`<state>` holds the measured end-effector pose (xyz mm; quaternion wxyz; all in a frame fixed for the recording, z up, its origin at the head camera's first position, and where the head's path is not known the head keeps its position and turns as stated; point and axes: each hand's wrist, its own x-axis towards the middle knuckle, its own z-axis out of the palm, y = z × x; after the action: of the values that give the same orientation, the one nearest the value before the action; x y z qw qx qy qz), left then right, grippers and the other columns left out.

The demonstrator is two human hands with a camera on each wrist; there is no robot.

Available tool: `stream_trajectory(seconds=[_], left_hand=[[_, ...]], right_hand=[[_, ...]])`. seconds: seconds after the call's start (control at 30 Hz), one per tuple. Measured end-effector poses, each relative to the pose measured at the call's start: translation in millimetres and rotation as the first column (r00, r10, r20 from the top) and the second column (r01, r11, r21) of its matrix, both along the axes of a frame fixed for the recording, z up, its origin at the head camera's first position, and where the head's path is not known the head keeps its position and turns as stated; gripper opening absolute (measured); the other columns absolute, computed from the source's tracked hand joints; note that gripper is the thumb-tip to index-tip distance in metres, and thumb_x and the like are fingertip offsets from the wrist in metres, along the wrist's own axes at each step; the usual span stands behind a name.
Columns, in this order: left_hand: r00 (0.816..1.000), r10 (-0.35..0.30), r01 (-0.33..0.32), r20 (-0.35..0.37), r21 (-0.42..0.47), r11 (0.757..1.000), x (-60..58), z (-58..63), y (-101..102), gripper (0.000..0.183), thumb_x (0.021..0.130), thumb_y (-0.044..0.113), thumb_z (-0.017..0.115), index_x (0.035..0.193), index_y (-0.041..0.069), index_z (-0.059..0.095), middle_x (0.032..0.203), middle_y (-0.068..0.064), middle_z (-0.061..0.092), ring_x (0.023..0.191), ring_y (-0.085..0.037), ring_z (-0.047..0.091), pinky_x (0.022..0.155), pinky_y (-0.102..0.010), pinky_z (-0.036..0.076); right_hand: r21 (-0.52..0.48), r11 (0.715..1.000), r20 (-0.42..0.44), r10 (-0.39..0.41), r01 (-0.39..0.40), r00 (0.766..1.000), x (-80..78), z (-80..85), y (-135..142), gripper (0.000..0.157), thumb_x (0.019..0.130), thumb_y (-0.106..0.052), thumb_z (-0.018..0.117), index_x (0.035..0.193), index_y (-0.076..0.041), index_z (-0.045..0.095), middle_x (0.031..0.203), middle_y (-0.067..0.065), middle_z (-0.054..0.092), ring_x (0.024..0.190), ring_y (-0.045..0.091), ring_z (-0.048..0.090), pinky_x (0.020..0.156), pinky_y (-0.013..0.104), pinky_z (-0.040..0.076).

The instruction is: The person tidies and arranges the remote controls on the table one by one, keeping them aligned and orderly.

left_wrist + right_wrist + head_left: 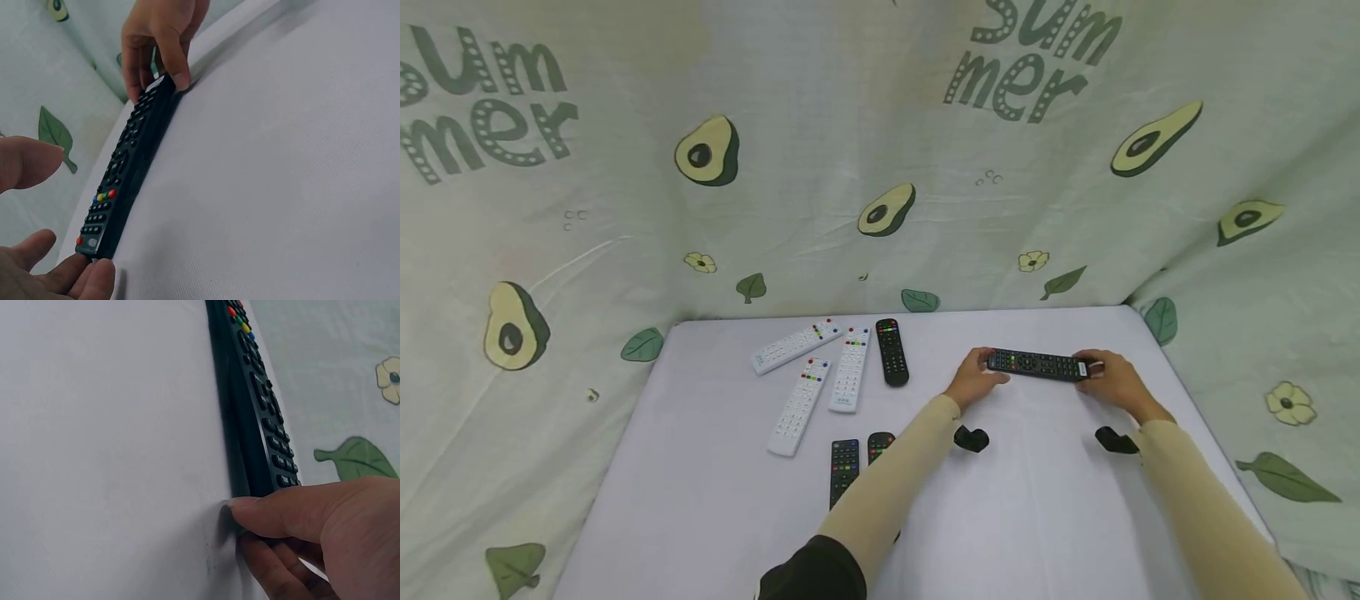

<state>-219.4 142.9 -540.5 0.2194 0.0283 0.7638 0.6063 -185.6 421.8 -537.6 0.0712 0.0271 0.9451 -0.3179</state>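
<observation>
A long black remote control [1037,364] with coloured buttons lies crosswise near the back right of the white table. At its right end, my right hand [1116,385] pinches it between thumb and fingers; the right wrist view shows the thumb [281,512] on the near side edge. My left hand [976,382] is at the other end, where fingertips [78,275] touch the remote's short edge in the left wrist view. Another digit of that hand stands raised apart from it, leaving a wide gap. The remote's buttons face up.
Left of my hands lie three white remotes [793,408] and a black remote [892,353]. Nearer, my left forearm partly covers more black remotes [844,468]. A printed cloth [805,150] with avocados hangs around the table [700,500].
</observation>
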Motion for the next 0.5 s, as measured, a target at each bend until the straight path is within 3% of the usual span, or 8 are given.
stream_trajectory(seconds=[0.27, 0.5], left_hand=[[0.999, 0.025, -0.023, -0.03, 0.051, 0.998, 5.6, 3.8, -14.0, 0.062, 0.092, 0.009, 0.079, 0.149, 0.011, 0.053, 0.136, -0.008, 0.053, 0.127, -0.024, 0.055, 0.113, -0.041, 0.047], [0.996, 0.061, -0.058, -0.059, 0.053, 0.997, 5.0, 2.0, -36.1, 0.06, 0.089, -0.001, 0.078, 0.145, 0.009, 0.057, 0.122, -0.005, 0.055, 0.111, -0.016, 0.057, 0.1, -0.033, 0.053]], right_hand=[[-0.036, 0.999, -0.01, -0.029, 0.028, 1.0, 18.8, -2.7, -19.8, 0.061, 0.087, 0.0, 0.08, 0.14, 0.013, 0.053, 0.134, 0.043, 0.055, 0.119, 0.059, 0.058, 0.096, 0.067, 0.051], [-0.079, 0.997, -0.03, -0.007, 0.004, 1.0, 34.8, 0.9, -43.2, 0.062, 0.086, 0.0, 0.083, 0.138, 0.013, 0.053, 0.134, 0.042, 0.056, 0.118, 0.058, 0.059, 0.092, 0.063, 0.054]])
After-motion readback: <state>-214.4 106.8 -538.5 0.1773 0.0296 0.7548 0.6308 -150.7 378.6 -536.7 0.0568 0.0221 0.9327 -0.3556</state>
